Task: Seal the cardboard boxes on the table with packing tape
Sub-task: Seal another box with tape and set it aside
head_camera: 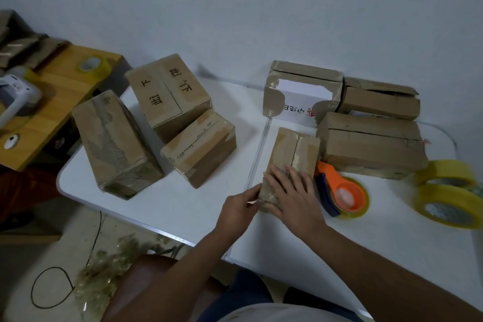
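A small cardboard box [295,149] lies lengthwise on the white table [183,206], its top seam running away from me. My right hand [290,191] lies flat on the box's near end with fingers spread. My left hand [240,206] pinches the near left corner of the box, where a bit of tape shows. An orange and blue tape dispenser [342,193] with a clear tape roll lies just right of the box. Two yellow tape rolls [449,206] sit at the table's right edge.
Three taped boxes [167,123] stand on the table's left half. Three more boxes [366,117] with open seams line the back right. A wooden side table [60,102] on the left holds another tape roll [92,65]. Crumpled tape scraps and a cable lie on the floor.
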